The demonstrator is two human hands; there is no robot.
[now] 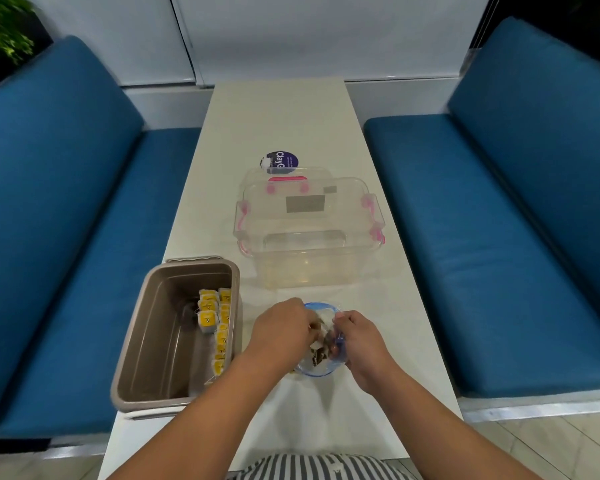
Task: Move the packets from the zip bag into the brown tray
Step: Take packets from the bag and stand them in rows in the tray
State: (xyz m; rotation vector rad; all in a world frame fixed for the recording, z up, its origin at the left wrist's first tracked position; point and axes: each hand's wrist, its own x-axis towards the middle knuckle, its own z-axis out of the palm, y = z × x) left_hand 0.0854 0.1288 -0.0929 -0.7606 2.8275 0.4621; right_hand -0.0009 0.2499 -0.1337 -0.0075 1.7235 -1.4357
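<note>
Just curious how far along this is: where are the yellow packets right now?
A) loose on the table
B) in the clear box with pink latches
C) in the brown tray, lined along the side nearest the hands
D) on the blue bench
C: the yellow packets lie in a row inside the brown tray, along its wall nearest the left hand and right hand, which are both at the zip bag.

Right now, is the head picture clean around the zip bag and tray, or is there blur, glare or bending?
Head view: soft light, no harsh glare; wide-angle bending bows the table edges and benches; the zip bag between left hand and right hand is slightly blurred, its contents hard to read; yellow packets in the brown tray show clearly.
</note>
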